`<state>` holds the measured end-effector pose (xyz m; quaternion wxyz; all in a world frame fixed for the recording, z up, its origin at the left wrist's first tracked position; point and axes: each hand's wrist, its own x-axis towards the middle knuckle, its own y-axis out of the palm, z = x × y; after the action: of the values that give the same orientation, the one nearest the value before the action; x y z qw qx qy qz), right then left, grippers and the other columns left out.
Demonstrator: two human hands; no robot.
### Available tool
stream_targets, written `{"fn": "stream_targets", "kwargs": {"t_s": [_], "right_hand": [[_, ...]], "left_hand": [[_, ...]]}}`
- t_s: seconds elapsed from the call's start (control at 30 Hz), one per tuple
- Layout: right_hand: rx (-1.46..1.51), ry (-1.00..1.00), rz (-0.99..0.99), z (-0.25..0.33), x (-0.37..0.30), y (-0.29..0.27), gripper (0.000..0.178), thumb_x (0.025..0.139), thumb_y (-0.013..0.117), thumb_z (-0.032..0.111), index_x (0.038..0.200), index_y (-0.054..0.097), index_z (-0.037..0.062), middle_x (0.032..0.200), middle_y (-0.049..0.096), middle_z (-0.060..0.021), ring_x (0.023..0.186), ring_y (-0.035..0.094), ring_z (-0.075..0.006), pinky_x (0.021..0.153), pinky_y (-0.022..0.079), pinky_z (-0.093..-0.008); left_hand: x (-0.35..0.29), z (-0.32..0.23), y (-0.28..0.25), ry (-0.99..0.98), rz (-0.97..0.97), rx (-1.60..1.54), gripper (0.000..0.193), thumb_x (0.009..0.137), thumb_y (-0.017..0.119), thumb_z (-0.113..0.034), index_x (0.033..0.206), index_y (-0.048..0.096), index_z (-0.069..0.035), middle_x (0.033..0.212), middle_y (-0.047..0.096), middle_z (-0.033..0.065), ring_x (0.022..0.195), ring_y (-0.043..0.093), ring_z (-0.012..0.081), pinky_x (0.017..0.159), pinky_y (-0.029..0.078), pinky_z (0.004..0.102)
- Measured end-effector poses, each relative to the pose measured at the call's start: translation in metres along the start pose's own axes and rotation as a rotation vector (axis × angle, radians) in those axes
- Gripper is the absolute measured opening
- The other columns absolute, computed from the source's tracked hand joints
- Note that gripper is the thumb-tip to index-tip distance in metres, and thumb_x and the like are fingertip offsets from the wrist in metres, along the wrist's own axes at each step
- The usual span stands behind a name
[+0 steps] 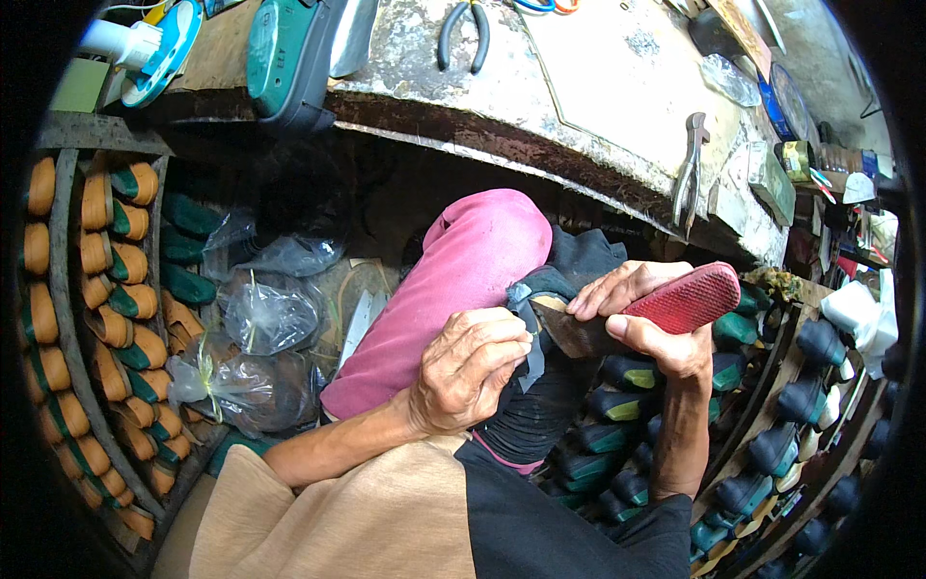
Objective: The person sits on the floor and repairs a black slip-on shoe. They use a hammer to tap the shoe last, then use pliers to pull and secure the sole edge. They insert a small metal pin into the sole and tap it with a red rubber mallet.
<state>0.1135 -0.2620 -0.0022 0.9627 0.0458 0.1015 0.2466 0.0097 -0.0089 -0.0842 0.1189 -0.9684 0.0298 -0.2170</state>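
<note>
Above my lap, my right hand (678,349) grips a shoe (690,294) with a red, textured sole. Its fingers lie over the top and its thumb presses the underside; the red end points right. The shoe's dark brown end (579,333) faces my left hand (465,372). That hand is closed, fingertips pinched close to the brown end; what they hold is too small to make out. A grey strip of cloth (533,362) hangs between the hands. Pink cloth (473,261) covers my raised knee beside them.
Ahead runs a worn workbench (617,58) with black-handled pliers (465,37), metal pincers (690,174) at its edge and a green power-tool case (289,58). Racks of tan shoes (96,249) stand left, dark shoes (772,449) right. Clear plastic bags (270,314) lie left of my knee.
</note>
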Motion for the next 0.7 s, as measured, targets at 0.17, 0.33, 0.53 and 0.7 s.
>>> {"fn": "stream_targets", "kwargs": {"t_s": [0.17,0.33,0.53,0.7], "right_hand": [[-0.007,-0.005,0.003,0.0,0.004,0.001,0.006,0.091,0.077,-0.006,0.088,0.074,-0.0093,0.09,0.077,-0.0219,0.093,0.081,-0.0365,0.097,0.067,-0.0561],[-0.021,0.008,0.062,0.006,0.013,0.001,0.005,0.091,0.078,-0.005,0.089,0.076,-0.0093,0.094,0.08,-0.023,0.094,0.081,-0.0364,0.096,0.067,-0.0529],[-0.324,0.11,0.275,0.038,0.036,-0.001,0.006,0.093,0.076,0.0,0.095,0.077,-0.0051,0.097,0.081,-0.0147,0.096,0.079,-0.026,0.089,0.062,-0.04],[-0.659,0.023,0.428,0.055,0.049,0.016,0.013,0.086,0.078,-0.006,0.098,0.075,-0.0007,0.093,0.079,-0.0159,0.088,0.078,-0.0332,0.085,0.062,-0.0459]], "left_hand": [[0.002,-0.001,0.0,-0.017,-0.005,-0.011,0.025,0.09,0.084,0.01,0.112,0.076,0.0,0.114,0.081,0.0144,0.111,0.08,0.0347,0.096,0.063,0.0446],[0.001,-0.003,0.001,-0.03,-0.008,-0.011,0.025,0.09,0.084,0.011,0.111,0.076,0.0,0.113,0.081,0.0143,0.111,0.08,0.0345,0.096,0.063,0.0444],[0.0,-0.003,0.002,-0.034,0.003,-0.019,0.03,0.084,0.083,0.014,0.11,0.075,0.001,0.113,0.08,0.0146,0.111,0.079,0.0354,0.097,0.062,0.0455],[0.0,0.0,-0.003,0.023,0.067,0.005,0.036,0.079,0.083,0.015,0.111,0.074,0.001,0.115,0.078,0.0156,0.111,0.078,0.037,0.096,0.061,0.0468]]}}
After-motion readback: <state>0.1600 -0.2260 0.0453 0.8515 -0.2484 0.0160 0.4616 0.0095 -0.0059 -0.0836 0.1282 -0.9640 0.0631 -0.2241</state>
